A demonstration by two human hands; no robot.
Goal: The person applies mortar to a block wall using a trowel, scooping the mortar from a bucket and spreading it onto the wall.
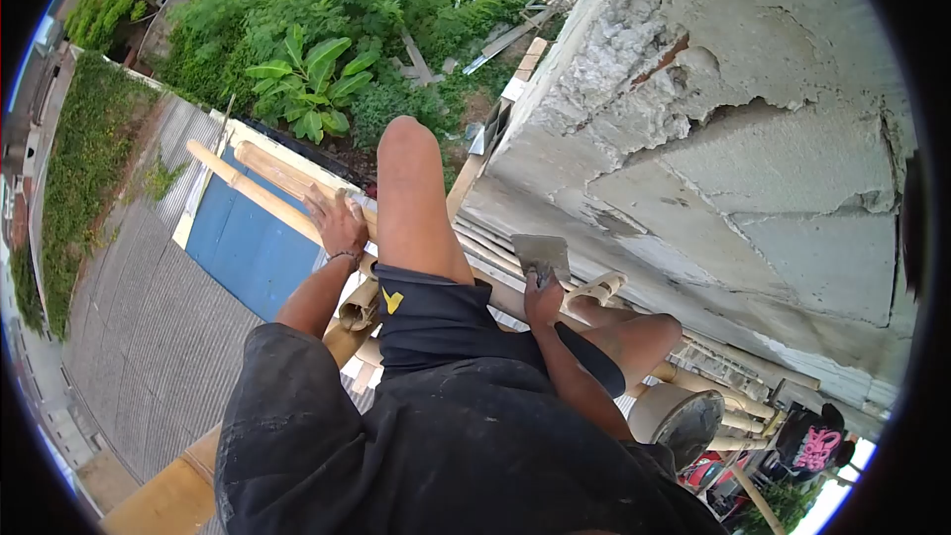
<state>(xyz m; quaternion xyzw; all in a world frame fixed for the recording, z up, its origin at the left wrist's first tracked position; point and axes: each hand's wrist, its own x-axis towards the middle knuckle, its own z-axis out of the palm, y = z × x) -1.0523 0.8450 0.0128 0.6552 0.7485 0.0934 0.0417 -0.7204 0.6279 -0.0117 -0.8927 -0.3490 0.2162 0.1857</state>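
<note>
My left hand (339, 225) rests on a bamboo pole (260, 196) beside my raised knee, its dusty fingers stretched out over it. In my right hand (543, 299) is a trowel (541, 252) with a flat grey blade; the fingers are closed round its handle, which is mostly hidden. The blade lies over the bamboo poles, close to the rough concrete wall (674, 198) but apart from its broken, cracked part. A bucket (662, 414) with a dark, grey-stained inside stands beyond my right knee.
Bamboo poles (708, 388) form scaffolding under me along the wall. Left of it are a blue panel (238, 238) and a corrugated roof (139, 287), well below. Green plants (317, 89) and loose boards lie on the ground ahead. A person in black (814, 441) is at lower right.
</note>
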